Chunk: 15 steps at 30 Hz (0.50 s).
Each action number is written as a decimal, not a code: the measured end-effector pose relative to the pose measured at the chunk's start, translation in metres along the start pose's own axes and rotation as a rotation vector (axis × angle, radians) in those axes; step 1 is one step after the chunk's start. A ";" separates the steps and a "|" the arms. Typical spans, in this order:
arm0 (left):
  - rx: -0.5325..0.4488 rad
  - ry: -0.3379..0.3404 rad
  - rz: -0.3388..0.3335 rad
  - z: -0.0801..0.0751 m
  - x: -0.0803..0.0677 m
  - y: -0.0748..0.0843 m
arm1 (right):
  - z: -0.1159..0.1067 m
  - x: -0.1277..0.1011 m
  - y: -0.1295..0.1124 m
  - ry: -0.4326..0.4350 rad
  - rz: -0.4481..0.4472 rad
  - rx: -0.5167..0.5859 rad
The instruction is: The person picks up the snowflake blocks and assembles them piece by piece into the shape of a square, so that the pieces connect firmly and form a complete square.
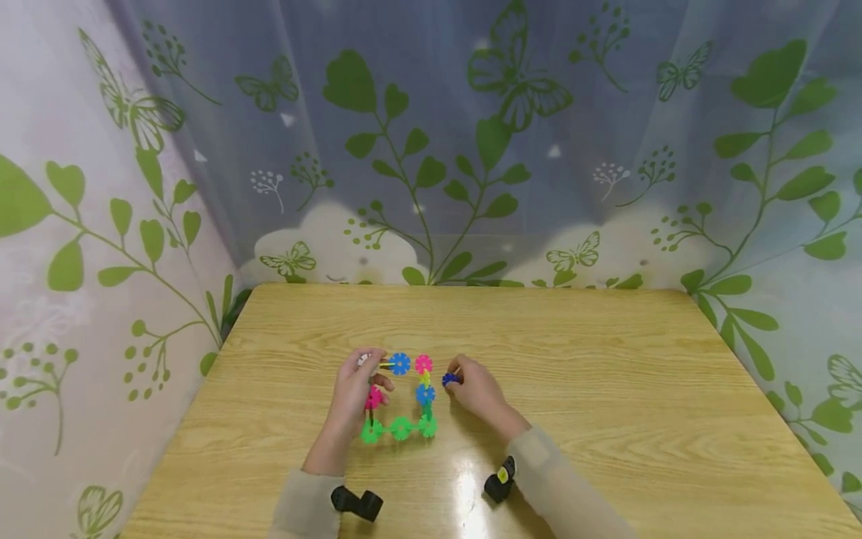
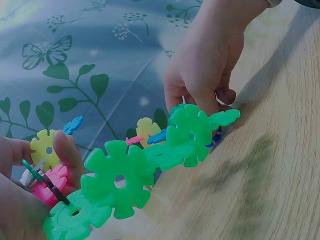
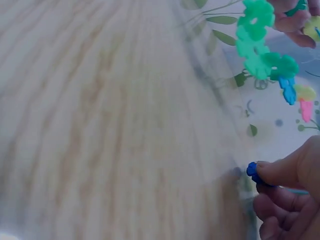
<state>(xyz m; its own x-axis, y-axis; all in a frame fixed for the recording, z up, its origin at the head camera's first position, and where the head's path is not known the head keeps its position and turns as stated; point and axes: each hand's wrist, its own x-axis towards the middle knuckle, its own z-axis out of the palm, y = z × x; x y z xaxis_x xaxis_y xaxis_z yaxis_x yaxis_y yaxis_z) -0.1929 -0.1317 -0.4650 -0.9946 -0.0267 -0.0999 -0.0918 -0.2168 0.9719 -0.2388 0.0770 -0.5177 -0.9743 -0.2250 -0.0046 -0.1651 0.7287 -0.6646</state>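
My left hand grips the left side of a chain of interlocking plastic snowflake discs, bent into a near-square frame. Along its lower side run green discs; a blue disc sits at the top, next to a pink disc at the upper right corner. A gap shows between these two. A second pink disc and a white piece lie partly behind the left fingers. Just right of the frame, my right hand pinches a dark blue snowflake disc between thumb and fingers, apart from the chain.
The wooden table spreads out under both hands. A curtain printed with leaves and butterflies hangs behind it and along both sides. Each sleeve carries a small black wrist camera.
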 end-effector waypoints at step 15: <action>-0.019 -0.012 0.005 0.006 0.001 0.000 | -0.020 -0.014 -0.011 0.194 -0.130 0.329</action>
<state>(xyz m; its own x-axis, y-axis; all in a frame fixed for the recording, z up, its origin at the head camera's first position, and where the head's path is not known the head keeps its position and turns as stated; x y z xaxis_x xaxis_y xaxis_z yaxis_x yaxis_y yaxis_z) -0.1940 -0.1257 -0.4641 -0.9956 -0.0161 -0.0924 -0.0860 -0.2356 0.9680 -0.2261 0.0851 -0.4955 -0.9647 -0.1521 0.2152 -0.2614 0.4495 -0.8542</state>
